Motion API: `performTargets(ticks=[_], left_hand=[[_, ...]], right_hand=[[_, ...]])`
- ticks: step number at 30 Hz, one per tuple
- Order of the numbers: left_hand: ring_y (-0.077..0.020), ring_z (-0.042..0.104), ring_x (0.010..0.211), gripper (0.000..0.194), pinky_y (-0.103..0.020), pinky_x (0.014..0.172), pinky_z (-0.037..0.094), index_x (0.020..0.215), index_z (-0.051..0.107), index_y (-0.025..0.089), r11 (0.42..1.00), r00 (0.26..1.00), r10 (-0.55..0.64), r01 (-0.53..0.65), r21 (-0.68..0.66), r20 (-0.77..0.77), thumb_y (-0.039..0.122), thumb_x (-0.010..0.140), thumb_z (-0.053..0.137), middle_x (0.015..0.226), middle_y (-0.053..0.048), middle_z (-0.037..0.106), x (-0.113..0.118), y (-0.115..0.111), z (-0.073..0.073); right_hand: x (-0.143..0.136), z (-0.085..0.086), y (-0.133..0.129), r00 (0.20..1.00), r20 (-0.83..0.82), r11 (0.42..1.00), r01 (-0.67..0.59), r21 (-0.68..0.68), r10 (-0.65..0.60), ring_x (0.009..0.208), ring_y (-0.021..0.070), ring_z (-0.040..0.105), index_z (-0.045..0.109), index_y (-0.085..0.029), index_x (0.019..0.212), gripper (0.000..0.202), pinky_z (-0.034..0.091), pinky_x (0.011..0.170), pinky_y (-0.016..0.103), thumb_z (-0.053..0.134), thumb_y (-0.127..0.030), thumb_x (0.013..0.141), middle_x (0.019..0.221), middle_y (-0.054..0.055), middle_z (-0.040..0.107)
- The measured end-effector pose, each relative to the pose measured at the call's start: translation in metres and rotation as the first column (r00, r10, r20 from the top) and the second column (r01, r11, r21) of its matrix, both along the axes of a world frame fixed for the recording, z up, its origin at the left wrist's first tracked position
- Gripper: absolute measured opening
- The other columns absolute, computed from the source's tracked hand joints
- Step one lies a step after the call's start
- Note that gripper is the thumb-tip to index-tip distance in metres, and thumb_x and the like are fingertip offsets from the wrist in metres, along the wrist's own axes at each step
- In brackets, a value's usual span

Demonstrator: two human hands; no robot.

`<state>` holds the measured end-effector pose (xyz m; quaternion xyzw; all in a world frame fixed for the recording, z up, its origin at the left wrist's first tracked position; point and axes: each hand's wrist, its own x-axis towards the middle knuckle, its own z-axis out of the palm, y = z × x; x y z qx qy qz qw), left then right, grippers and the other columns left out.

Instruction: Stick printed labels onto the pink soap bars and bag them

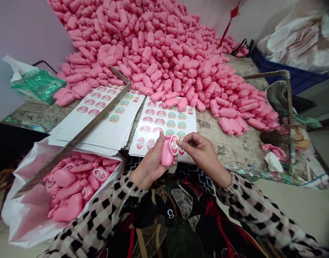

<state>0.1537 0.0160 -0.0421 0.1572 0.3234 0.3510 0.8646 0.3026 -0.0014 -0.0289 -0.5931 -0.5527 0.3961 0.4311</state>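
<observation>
The surface (226, 152) carries heaped pink bottles (150, 50), a label sheet (164, 126) at its near edge. Over that edge the left hand (150, 163) grips one bottle (167, 154) — the right hand (203, 150) pinches an oval label (174, 143), best smoothed flat from its middle outward.

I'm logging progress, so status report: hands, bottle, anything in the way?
Left hand gripping pink bottle. Right hand pinching oval label at bottle's side, contact unclear. Loose bottles overlap far edge of label sheet; hands unobstructed.
</observation>
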Motion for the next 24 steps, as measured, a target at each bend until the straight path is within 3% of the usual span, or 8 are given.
performTargets(ticks=[3,9,24], left_hand=[[-0.0102,0.053,0.051,0.049,-0.021,0.045,0.043,0.094,0.056,0.016,0.998,0.998,0.069,-0.069,0.007,-0.014,0.063,0.080,0.046,0.065,-0.001,0.056,0.002,-0.001,-0.002],[-0.0100,0.055,0.058,0.051,-0.021,0.050,0.046,0.092,0.061,0.014,0.996,0.996,0.087,-0.088,0.032,0.026,0.061,0.082,0.045,0.071,-0.003,0.056,0.000,-0.002,-0.008],[-0.0101,0.057,0.060,0.057,-0.023,0.057,0.050,0.090,0.062,0.014,0.990,0.991,0.132,-0.132,0.042,0.019,0.067,0.076,0.047,0.071,-0.002,0.056,0.000,-0.002,-0.004]], right_hand=[[-0.007,-0.002,-0.004,1.000,0.014,1.000,0.009,0.003,-0.009,0.060,0.0112,0.048,0.058,-0.020,0.069,0.023,0.040,0.057,0.025,0.064,-0.041,0.075,0.065,-0.001,0.058],[-0.020,-0.009,-0.011,0.993,-0.116,0.998,-0.020,-0.064,0.012,0.058,0.0143,0.057,0.056,-0.022,0.072,0.025,0.046,0.056,0.028,0.062,-0.046,0.076,0.067,0.000,0.062],[-0.022,-0.011,-0.016,0.996,0.088,0.999,-0.003,0.042,-0.001,0.070,0.0185,0.057,0.059,-0.024,0.075,0.023,0.045,0.061,0.030,0.059,-0.046,0.079,0.073,0.003,0.061]])
